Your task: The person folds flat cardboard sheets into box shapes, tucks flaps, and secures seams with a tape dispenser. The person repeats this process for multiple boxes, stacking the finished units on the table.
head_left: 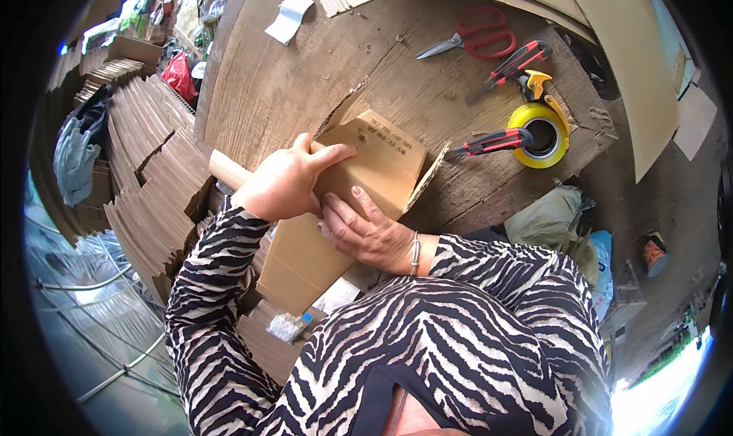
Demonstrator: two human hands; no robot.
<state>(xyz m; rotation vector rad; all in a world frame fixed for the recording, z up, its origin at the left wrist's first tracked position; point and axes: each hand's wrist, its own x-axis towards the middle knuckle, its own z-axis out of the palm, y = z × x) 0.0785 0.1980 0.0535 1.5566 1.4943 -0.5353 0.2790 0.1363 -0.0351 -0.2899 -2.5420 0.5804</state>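
A small brown cardboard box (383, 178) is tilted over the near edge of the wooden table, its far end flaps standing up. One long panel hangs down toward my lap. My left hand (290, 175) grips the box's left edge, thumb and forefinger spread over the cardboard. Close beside it, my right hand (360, 228) holds the near side with bent fingers pressed on the board. Both hands nearly touch, and some left fingertips are hidden. A silver-coloured bracelet circles my right wrist.
On the wooden table (259, 85) lie red-handled scissors (489, 35), two red-and-black utility knives (519, 60), and a yellow tape roll (540, 134) with its dispenser. A folded white paper (290, 17) lies at the far left. Stacked flat cardboard (153, 153) stands on the left.
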